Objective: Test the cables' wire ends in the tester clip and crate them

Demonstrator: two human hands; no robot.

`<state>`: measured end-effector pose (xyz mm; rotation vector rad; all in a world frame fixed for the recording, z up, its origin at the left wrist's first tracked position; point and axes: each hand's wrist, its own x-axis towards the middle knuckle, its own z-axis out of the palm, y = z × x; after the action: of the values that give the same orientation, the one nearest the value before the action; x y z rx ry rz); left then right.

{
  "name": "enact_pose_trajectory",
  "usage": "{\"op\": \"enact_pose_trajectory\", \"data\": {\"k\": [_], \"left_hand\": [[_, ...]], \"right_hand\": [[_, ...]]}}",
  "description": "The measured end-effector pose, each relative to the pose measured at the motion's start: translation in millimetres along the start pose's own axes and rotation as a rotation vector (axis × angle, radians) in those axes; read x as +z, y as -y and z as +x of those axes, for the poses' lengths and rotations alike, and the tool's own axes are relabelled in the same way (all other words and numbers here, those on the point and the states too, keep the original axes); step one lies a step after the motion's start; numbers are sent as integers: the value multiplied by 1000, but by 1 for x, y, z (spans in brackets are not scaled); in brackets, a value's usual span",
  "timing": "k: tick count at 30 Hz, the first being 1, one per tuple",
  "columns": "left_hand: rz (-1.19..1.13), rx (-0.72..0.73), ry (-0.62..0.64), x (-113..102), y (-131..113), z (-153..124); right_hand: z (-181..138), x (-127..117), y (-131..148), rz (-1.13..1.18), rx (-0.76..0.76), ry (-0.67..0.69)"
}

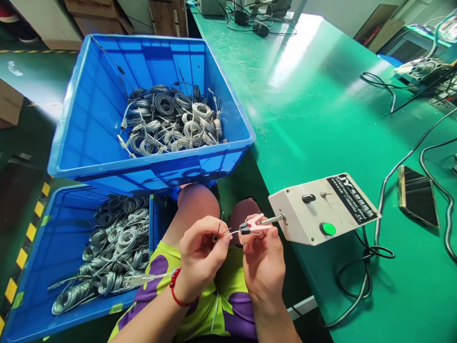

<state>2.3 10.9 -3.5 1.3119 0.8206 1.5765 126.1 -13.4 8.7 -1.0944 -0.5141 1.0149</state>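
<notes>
My left hand (202,252) is closed, pinching the end of a cable whose thin stripped wires (223,233) fan out at the fingertips. One pale wire runs from there to the black tips of a pink clip (257,225). Around the clip's handles, my right hand (264,259) is closed. The clip sits on a metal shaft (273,219) that sticks out of a beige machine box (317,209) with a knob, a toggle switch and a green button (327,229). Part of the cable near my left palm is hidden.
A large blue bin (150,166) of coiled cables (171,119) stands ahead on the left. Below it, another blue bin (21,305) holds more coils (121,243). On the green table (296,143) lie a phone (417,197) and loose black cords (367,271).
</notes>
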Motion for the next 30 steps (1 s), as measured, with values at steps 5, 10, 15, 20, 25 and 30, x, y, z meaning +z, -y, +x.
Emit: {"op": "enact_pose_trajectory", "data": {"k": [5,10,15,20,25,30], "left_hand": [[-58,-32,14,1,4,0],[-59,-65,19,2,7,-2],[-47,-52,21,4,5,2],[-29,-41,29,4,5,5],[-33,-43,56,4,5,6],[-21,-39,86,4,5,4]], "right_hand": [[4,-6,-4,81,83,1],[14,-6,-6,190,158,124],[23,-2,-6,277,155,111],[23,-2,-7,252,165,107],[22,-3,-9,316,197,124],[20,-4,-9,427,242,112]]}}
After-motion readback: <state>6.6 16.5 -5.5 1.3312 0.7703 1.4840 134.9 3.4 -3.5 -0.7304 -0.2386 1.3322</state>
